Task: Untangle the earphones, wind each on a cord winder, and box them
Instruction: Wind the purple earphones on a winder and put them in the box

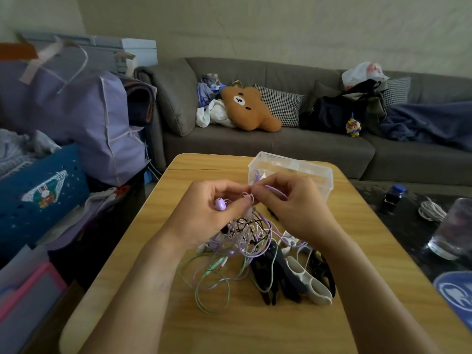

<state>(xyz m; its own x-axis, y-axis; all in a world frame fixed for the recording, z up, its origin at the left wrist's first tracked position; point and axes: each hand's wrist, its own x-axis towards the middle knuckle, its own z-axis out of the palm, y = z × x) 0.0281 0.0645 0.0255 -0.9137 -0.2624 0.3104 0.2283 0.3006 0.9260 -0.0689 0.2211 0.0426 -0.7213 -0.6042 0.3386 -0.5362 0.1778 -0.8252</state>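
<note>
Both hands work above the surface [158, 315]: the left hand [204, 215] grips a lilac earbud [220, 204], and the right hand [286, 208] pinches a lilac cord [274, 189] at the knot. The tangled earphones [242, 238] hang beneath, beside the cord winders [293, 274] and before the clear box [301, 172]. Untangling is in hand; next, probably, drawing that cord free.

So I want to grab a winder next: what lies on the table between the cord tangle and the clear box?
Head view: the right hand fills most of it; a dark piece beneath it, otherwise bare table.
</note>
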